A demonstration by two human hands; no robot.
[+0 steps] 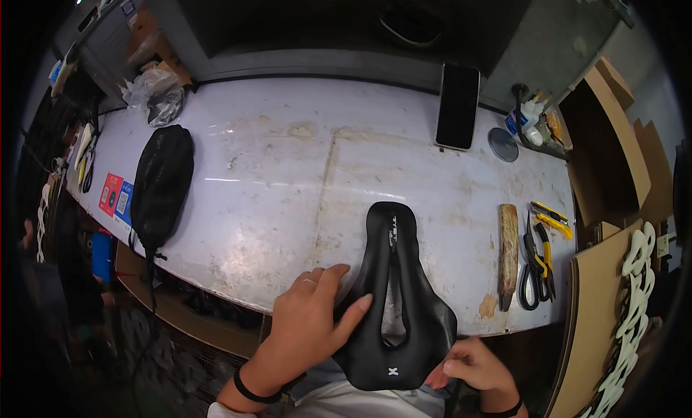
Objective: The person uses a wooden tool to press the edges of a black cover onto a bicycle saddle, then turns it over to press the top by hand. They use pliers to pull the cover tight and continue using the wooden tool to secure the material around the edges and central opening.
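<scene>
From my remote station I read the saddle (422,331) lengthwise, narrow nose pointing away over the table (267,180), broad rear toward the body. Left hand (310,313) lies along its left flank, loosely wide, thumb touching the top; right hand (472,364) is at its rear right edge, fingers curled (grip hidden, can't tell). Smooth black cover, 1 long central slot; tabletop glossy, scuffed.
</scene>
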